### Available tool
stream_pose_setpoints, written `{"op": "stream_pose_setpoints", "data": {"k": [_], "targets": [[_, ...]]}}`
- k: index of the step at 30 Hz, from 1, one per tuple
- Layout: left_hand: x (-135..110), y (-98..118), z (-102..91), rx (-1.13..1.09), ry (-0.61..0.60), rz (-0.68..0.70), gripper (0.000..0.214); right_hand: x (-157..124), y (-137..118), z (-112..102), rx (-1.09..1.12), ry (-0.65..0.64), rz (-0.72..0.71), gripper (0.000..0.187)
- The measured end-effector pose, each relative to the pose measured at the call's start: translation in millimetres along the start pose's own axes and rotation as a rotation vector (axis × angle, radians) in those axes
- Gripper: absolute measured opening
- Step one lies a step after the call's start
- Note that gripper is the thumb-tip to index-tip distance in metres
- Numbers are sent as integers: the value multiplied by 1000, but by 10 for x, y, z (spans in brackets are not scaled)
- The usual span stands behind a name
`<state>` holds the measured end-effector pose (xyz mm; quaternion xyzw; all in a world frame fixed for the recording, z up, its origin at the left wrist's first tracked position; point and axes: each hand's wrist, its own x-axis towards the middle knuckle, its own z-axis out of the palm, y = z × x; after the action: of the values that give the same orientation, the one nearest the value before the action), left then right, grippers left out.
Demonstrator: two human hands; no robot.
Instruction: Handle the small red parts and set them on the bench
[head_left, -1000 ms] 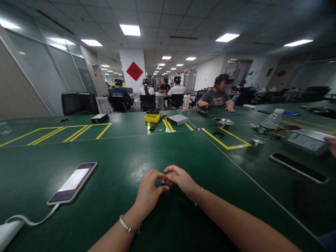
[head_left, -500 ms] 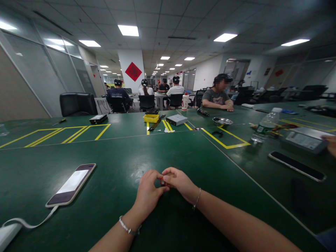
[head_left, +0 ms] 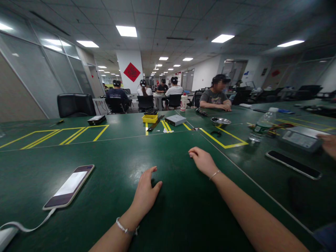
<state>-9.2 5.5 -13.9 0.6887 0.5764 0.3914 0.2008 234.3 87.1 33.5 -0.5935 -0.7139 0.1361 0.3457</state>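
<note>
The left hand (head_left: 145,190) lies flat on the green table (head_left: 118,154), holding nothing. The right hand (head_left: 202,161) is loosely curled, and I cannot tell whether it holds anything. Well left of the left hand lies a pink-rimmed phone (head_left: 69,185), screen lit, its long axis slanting away rightward.

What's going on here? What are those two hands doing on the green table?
A person rests both hands on the green table. The left hand lies palm down, holding nothing. The right hand sits farther forward with its fingers curled, so anything inside is hidden. A phone on a white cable lies to the left. Farther back, other people sit at tables.
</note>
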Motion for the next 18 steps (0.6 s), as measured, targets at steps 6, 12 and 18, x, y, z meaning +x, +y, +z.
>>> {"op": "stream_pose_setpoints", "data": {"k": [6,12,18], "targets": [[26,9,-42,53,95,-32,36,144,1205,-854,-421,260,515,27],[28,8,-46,103,77,-48,37,21,1698,-928,-401,211,590,26],[24,-32,-31,124,66,-24,35,29,1798,-820,-442,102,585,31]]}}
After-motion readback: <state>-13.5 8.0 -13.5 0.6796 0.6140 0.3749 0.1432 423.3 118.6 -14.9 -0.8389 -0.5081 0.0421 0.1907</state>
